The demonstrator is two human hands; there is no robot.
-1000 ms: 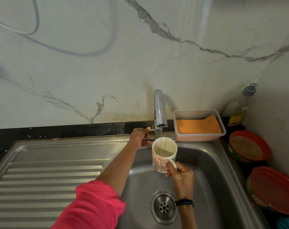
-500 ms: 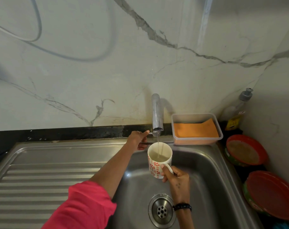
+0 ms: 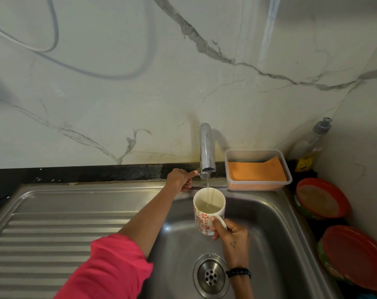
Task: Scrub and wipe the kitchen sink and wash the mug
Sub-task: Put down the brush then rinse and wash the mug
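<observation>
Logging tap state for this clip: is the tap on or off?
On. A thin stream falls from the tap spout into the mug, held upright beneath it by the right hand; the left hand is at the lever.

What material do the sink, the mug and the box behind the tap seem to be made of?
Sink: brushed stainless steel, judging by grey sheen and soft reflections.
Mug: probably glazed ceramic, glossy white with red flower print.
Box: translucent plastic, the orange contents showing through its wall.
</observation>
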